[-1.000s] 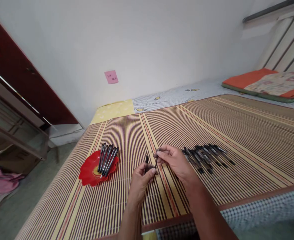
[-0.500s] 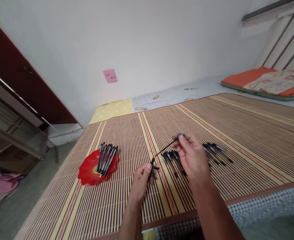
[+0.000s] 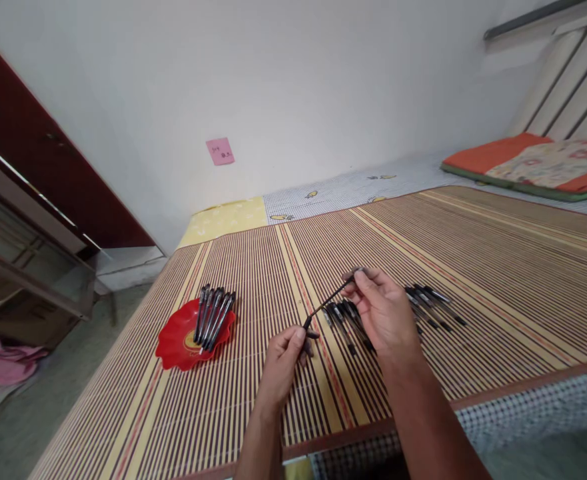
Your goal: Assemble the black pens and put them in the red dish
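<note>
My left hand (image 3: 286,357) pinches a short dark pen cap (image 3: 305,325) above the striped bamboo mat (image 3: 253,267). My right hand (image 3: 386,313) holds a thin black pen (image 3: 330,300) by its far end, its tip touching the cap in my left hand. Beneath and beside my right hand lies a row of several loose black pens (image 3: 426,301) on the mat. To the left, a red scalloped plate (image 3: 173,343) carries several pens (image 3: 212,317) laid side by side.
The mat covers a bed with a wooden front edge (image 3: 498,393). A folded orange and patterned cushion (image 3: 528,163) lies at the far right. A pink note (image 3: 220,151) sticks to the white wall. Dark red furniture (image 3: 48,153) and a glass-topped stand (image 3: 33,280) are on the left.
My right hand moved right from beside my left hand, lifted a pen over the loose row, and now its tip meets the cap in my left hand.
</note>
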A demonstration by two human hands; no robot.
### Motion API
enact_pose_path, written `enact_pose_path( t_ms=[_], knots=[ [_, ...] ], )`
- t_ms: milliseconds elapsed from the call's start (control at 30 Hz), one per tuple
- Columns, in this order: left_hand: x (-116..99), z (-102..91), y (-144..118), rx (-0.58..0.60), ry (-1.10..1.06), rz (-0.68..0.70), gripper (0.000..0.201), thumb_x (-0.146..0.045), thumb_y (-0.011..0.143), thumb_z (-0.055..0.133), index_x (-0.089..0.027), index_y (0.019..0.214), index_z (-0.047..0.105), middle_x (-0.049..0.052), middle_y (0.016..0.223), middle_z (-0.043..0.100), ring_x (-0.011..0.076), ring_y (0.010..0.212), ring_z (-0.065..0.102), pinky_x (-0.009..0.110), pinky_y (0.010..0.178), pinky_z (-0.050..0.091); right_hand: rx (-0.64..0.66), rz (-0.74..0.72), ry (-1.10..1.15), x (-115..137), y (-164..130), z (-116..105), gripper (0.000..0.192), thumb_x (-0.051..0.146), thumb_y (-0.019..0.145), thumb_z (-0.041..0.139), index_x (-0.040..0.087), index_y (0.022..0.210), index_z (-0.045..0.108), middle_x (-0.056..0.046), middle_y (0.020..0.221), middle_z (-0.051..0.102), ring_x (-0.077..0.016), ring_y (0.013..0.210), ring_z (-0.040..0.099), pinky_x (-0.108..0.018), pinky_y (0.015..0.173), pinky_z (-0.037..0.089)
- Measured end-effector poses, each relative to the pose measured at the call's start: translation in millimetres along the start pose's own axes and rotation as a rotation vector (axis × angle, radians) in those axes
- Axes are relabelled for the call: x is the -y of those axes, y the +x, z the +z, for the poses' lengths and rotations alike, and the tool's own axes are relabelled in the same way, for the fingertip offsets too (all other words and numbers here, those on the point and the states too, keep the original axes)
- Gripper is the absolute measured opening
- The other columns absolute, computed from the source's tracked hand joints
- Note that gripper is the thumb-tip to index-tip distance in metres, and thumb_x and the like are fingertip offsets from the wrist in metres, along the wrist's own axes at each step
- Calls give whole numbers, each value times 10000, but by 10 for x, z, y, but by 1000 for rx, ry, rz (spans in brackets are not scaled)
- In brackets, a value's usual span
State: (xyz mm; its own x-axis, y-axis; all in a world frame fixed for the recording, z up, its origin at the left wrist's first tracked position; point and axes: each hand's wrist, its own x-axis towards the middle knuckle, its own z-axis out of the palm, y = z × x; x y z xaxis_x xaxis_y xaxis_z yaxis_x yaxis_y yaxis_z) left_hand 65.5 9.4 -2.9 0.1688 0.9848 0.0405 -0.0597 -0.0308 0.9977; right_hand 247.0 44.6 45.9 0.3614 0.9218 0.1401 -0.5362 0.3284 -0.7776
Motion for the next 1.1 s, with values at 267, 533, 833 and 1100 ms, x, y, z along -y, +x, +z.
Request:
enact_pose_path(
  t_ms=[267,533,833,1100],
  knots=[
    [27,-14,8,12,11,12,424,-534,914,587,-158,858,775,29,651,567,137,577,425,258,560,313,-4,-28,-24,26,-13,26,258,330,706,837,189,801,643,2,769,695,-100,608,618,-242,593,530],
    [6,3,-8,30,14,10,429,-532,911,586,-148,834,760,21,638,537,138,572,399,259,552,289,8,-76,-121,15,11,-44,219,330,755,790,196,847,643,-7,798,715,-110,614,639,-256,623,548],
    [4,-37,-8,77,126,57,389,-468,953,557,-164,733,658,-26,621,464,120,586,401,242,563,294,162,-175,-292,64,-7,-69,130,298,861,710,207,948,677,-15,868,727,-120,702,664,-270,711,555],
    [67,12,-3,68,-98,-20,347,-480,930,599,-165,788,638,-52,537,480,71,439,365,195,425,261,458,51,-388,16,-96,44,165,324,826,706,196,929,697,-40,855,753,-156,771,693,-288,733,556]
  ],
)
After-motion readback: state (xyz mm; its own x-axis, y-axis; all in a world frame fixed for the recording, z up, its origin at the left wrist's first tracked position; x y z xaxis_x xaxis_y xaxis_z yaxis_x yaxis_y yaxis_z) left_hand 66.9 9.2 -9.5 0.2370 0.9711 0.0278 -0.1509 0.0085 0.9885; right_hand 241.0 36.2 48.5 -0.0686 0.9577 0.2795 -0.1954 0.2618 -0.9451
